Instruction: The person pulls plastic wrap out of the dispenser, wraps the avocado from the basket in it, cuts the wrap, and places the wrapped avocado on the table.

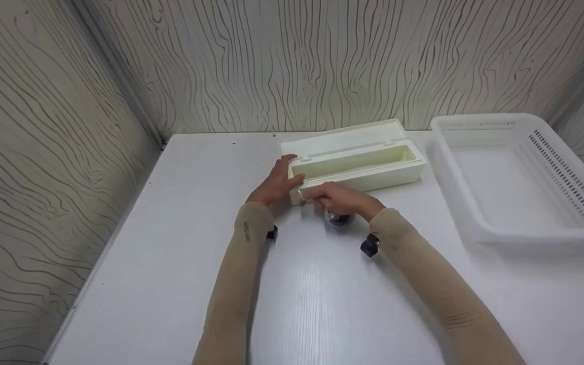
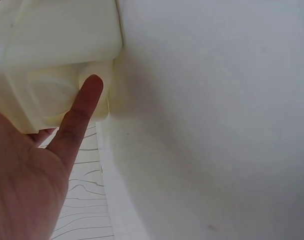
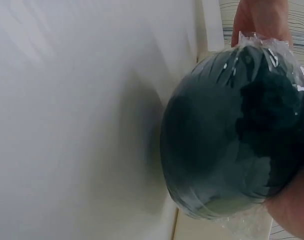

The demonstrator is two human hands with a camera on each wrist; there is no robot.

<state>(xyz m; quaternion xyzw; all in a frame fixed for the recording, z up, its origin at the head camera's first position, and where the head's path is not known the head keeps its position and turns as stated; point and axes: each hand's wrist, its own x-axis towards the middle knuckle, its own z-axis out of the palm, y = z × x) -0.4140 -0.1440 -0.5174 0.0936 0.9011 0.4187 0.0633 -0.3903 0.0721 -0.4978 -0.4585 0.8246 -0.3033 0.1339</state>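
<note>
A long off-white box (image 1: pixel 368 175) with a hinged lid (image 1: pixel 345 137) folded back stands on the table. My left hand (image 1: pixel 277 182) holds its left end, thumb over the top edge. In the left wrist view one finger (image 2: pixel 81 107) lies straight along the box's end face (image 2: pixel 46 92). My right hand (image 1: pixel 340 197) is at the front left corner of the box, its fingertips right at the edge. It holds a dark, rounded object wrapped in clear film (image 3: pixel 232 130), seen below the palm in the head view. The film is bunched at one end.
A large white basket (image 1: pixel 454 182) with slotted sides stands to the right of the box. Behind the white table (image 1: pixel 170 253) rises a wood-grain patterned wall (image 1: pixel 271 66), with another panel (image 1: pixel 28 152) on the left.
</note>
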